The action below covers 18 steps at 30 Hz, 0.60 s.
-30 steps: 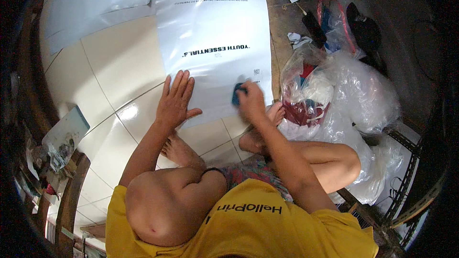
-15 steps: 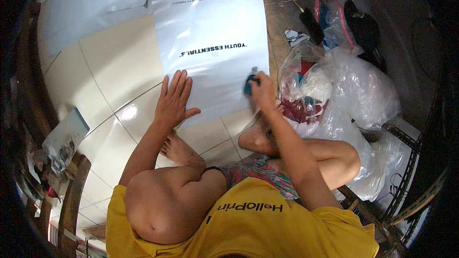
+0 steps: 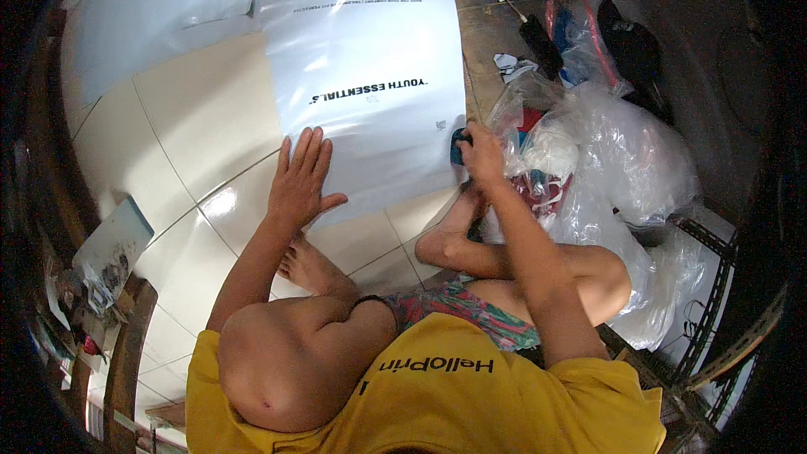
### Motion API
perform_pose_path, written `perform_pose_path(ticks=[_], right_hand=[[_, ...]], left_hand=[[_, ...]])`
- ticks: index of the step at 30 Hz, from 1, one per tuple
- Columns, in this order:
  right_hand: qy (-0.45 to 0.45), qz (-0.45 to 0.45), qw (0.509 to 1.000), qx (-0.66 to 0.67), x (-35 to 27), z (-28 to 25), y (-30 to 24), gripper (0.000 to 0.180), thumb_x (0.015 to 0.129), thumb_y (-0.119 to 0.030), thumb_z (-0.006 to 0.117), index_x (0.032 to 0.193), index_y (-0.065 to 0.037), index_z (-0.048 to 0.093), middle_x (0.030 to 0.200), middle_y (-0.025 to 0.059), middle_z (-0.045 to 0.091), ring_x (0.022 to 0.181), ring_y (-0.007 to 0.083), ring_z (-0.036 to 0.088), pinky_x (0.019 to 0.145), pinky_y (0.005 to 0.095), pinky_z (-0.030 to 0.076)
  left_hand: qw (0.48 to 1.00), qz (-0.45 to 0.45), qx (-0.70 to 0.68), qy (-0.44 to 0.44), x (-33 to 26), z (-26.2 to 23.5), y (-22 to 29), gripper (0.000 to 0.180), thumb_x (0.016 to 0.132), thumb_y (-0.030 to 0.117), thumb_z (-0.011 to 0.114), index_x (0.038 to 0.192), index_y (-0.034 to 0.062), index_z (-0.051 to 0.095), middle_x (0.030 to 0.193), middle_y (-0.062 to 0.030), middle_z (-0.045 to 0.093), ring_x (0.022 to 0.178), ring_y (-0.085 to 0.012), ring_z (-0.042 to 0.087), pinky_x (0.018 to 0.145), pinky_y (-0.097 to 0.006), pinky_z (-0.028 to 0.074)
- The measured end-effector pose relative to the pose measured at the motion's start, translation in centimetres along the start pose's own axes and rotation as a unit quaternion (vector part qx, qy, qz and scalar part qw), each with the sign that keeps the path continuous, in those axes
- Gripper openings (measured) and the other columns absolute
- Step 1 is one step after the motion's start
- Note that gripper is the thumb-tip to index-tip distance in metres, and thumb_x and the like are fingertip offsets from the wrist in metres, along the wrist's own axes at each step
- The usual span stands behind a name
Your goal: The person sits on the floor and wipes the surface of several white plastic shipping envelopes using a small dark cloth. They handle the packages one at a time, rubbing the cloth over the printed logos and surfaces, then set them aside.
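Head view, person seated on a tiled floor [image 3: 202,118], knees bent.

Left hand [image 3: 301,178]: open, fingers together and flat, palm pressed on the near left corner of a white mailer bag [image 3: 370,76]. Fingers point toward 12 o'clock.

Mailer bag: lies flat on the floor, spread from the hands toward 12 o'clock; dark print across its middle, upside down from this view. A second white bag [image 3: 160,8] overlaps its far left corner, at 10 o'clock.

Right hand [image 3: 481,151]: closed around a small dark blue object [image 3: 458,147] at the bag's near right edge. What the object is, I cannot tell; most of it is hidden by the fingers.

At 3 o'clock of the right hand, touching the wrist: heap of clear plastic bags [image 3: 605,160] with white and red items inside. Beyond it at 1 o'clock, dark items on a wooden floor.

At 8 o'clock, well apart from the hands: a small packet [image 3: 113,244].
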State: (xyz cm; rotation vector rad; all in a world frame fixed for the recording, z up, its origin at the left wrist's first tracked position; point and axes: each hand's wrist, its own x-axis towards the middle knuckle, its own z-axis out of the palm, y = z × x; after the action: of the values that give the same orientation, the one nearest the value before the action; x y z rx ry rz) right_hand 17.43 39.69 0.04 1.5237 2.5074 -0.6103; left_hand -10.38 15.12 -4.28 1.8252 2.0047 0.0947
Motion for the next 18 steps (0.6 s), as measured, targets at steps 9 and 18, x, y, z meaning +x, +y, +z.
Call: perform_pose_path(ticks=[9, 18], right_hand=[[-0.066, -0.056, 0.995, 0.038, -0.7, 3.1, -5.8, 0.023, 0.084, -0.008, 0.065, 0.106, -0.004, 0.064, 0.121, 0.0235, 0.061, 0.112, 0.0416, 0.059, 0.093, 0.0507, 0.048], [0.053, -0.124, 0.991, 0.018, 0.1, 1.5, -3.9, 0.016, 0.081, -0.005, 0.073, 0.095, -0.003, 0.065, 0.094, 0.0191, 0.064, 0.092, 0.0415, 0.062, 0.080, 0.0469, 0.050]], left_hand=[[0.998, 0.022, -0.035, 0.042, 0.1, 1.0, -0.4, 0.112, 0.072, 0.070, 0.070, 0.151, -0.0008, 0.034, 0.163, -0.0201, 0.020, 0.153, -0.0321, 0.012, 0.124, -0.055, 0.007], [0.999, 0.012, -0.037, 0.033, 0.3, 0.5, -0.6, 0.112, 0.072, 0.071, 0.069, 0.151, -0.0008, 0.034, 0.163, -0.0194, 0.020, 0.153, -0.0320, 0.013, 0.124, -0.054, 0.007]])
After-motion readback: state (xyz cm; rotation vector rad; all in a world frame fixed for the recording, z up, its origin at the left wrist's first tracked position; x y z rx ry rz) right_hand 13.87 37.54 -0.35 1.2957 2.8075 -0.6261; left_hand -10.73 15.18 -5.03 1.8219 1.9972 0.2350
